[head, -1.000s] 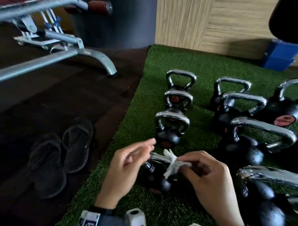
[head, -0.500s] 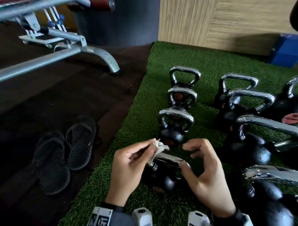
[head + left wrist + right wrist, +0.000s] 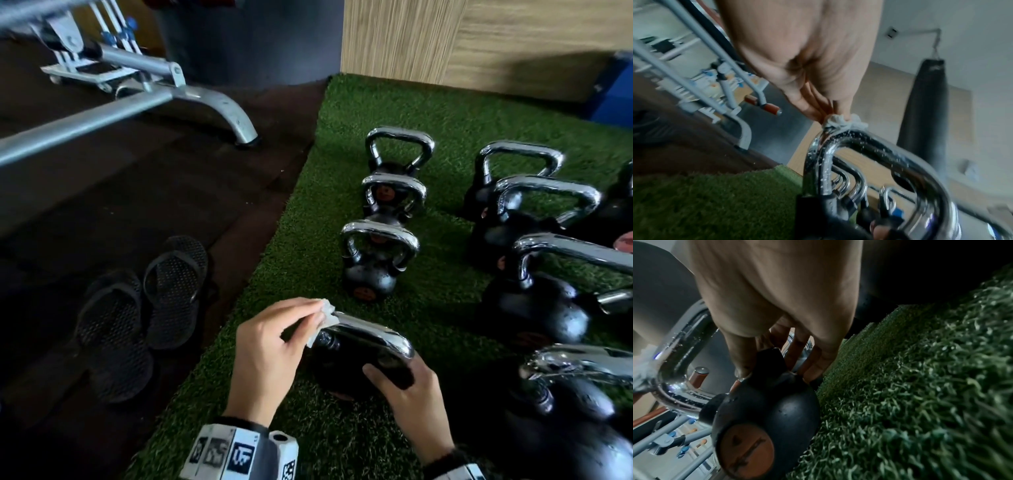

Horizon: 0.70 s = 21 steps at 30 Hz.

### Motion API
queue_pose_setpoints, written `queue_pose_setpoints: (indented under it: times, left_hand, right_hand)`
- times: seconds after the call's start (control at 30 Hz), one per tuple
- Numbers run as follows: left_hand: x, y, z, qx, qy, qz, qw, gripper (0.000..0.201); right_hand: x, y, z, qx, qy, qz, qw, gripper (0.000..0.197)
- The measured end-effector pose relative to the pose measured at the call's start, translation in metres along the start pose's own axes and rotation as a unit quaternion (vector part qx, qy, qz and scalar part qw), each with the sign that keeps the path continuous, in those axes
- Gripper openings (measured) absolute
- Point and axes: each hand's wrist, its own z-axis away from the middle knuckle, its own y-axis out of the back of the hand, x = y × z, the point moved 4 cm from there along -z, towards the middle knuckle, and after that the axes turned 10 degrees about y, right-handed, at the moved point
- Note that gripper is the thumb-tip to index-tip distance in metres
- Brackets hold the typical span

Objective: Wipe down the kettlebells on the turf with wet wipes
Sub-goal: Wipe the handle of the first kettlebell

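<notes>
Dim room, hard glare on chrome.
My head view bends at its edges, the dark floor (image 3: 102, 212) sinking into shadow; both wrist views smear with blur, my right hand (image 3: 777, 296) close and soft.

Your green turf (image 3: 342, 192) carries black chrome-handled kettlebells (image 3: 376, 263) in rows beyond and right of your grip. Left of it, a pair of black sandals (image 3: 140, 315) lies on dark floor (image 3: 102, 212).
</notes>
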Motion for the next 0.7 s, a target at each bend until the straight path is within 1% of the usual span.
queue_pose_setpoints:
  times: [0.07,0.1,0.17,0.23,0.27,0.4,0.47,0.53,0.57,0.63,0.7]
  left_hand:
    - [-0.005,-0.005,0.004,-0.002,-0.005,0.011,1.0,0.021]
    - [-0.011,-0.007,0.006,0.001,0.011,0.032,0.999,0.02]
    - [-0.026,-0.009,0.009,0.007,0.087,0.107,0.99,0.02]
    - [-0.043,-0.011,0.013,0.003,0.18,0.191,0.965,0.02]
    - [-0.049,-0.012,0.015,0.002,0.208,0.216,0.954,0.021]
    - [-0.061,-0.019,0.023,0.021,0.226,0.242,0.943,0.025]
    - [-0.067,-0.025,0.028,0.034,0.261,0.273,0.925,0.025]
    - [-0.073,-0.032,0.033,0.028,0.298,0.284,0.911,0.017]
    - [-0.076,-0.034,0.037,0.021,0.308,0.276,0.91,0.015]
    - [-0.081,-0.037,0.044,0.01,0.324,0.257,0.91,0.02]
    - [-0.082,-0.036,0.049,0.004,0.327,0.265,0.907,0.017]
  right_hand:
    - [0.002,0.001,-0.001,0.001,0.007,0.007,1.0,0.027]
    - [0.002,0.002,-0.002,-0.001,0.008,0.008,1.0,0.027]
    - [0.002,0.003,-0.003,-0.012,0.012,0.005,1.0,0.03]
    - [0.0,0.004,-0.003,-0.017,0.016,0.004,1.0,0.033]
    - [0.001,0.005,-0.004,-0.019,0.014,0.004,1.0,0.035]
    - [0.006,0.005,-0.004,-0.024,-0.002,0.003,1.0,0.04]
    - [0.006,0.006,-0.004,-0.023,-0.004,0.003,1.0,0.042]
    - [0.004,0.007,-0.005,-0.025,-0.006,0.012,1.0,0.045]
    - [0.004,0.007,-0.006,-0.024,-0.009,0.021,0.999,0.045]
    - [0.002,0.01,-0.007,-0.02,-0.019,0.038,0.999,0.042]
    - [0.0,0.012,-0.008,-0.017,-0.027,0.058,0.998,0.042]
